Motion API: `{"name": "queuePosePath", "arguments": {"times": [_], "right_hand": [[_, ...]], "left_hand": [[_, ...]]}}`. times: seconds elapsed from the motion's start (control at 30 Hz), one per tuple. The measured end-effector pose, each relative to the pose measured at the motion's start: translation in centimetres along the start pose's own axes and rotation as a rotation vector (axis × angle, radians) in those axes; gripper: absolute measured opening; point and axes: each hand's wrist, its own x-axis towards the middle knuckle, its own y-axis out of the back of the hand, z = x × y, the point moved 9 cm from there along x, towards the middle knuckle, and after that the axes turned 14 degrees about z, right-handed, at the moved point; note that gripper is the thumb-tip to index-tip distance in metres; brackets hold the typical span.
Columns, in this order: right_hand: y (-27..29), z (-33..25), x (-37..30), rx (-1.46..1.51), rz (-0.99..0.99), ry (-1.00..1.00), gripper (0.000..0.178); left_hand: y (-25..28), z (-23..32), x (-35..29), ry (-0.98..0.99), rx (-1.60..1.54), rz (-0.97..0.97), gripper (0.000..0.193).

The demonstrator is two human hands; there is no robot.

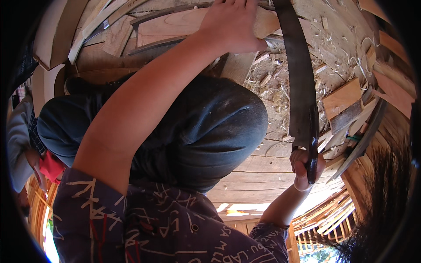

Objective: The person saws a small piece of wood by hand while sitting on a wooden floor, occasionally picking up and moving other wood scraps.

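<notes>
My right hand (307,168) is closed around the handle of a handsaw (299,74). Its long dark blade stretches up past the top edge of the picture, the toothed edge facing left. Across the top lies a reddish wooden board (169,27) with dark, rough edges. Over its right part my left hand (232,24) grips and presses down, the thumb at the near edge and the fingers stretching to the far side, where the picture cuts them off. The blade crosses close to the board's right end; whether it touches the wood I cannot tell.
Shavings and wood chips (274,81) litter the plank floor (250,164). Offcuts (342,98) lie to the right of the saw. My bent knee (228,127) is below the board. Long wood strips (98,26) stand at upper left; another person's sleeve (19,144) shows at far left.
</notes>
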Motion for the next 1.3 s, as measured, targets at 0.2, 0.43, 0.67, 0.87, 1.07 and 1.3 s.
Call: {"name": "queuePosePath", "arguments": {"times": [0.2,0.43,0.67,0.87,1.07,1.3], "right_hand": [[1.5,-0.6,-3.0,-0.207,-0.051,0.088,0.017],[4.2,-1.3,-4.8,-0.313,-0.023,0.124,0.016],[-5.3,-1.6,2.4,-0.137,-0.209,0.209,0.018],[-3.4,-0.5,-0.7,0.021,-0.081,-0.009,0.011],[-2.0,2.5,-2.3,0.159,-0.021,-0.155,0.014],[-2.1,0.5,-5.3,-0.281,-0.045,0.265,0.031]], "left_hand": [[-1.5,-1.3,0.5,0.052,-0.006,-0.019,0.091],[-0.6,-0.3,0.4,0.006,0.019,-0.04,0.091],[-0.8,-0.8,0.0,0.006,0.009,-0.055,0.091],[-0.5,-0.5,-0.3,-0.04,0.03,0.019,0.092],[-0.2,-0.8,-0.3,-0.023,-0.053,-0.034,0.095],[-0.7,-1.2,0.5,0.042,-0.065,-0.073,0.095]]}}
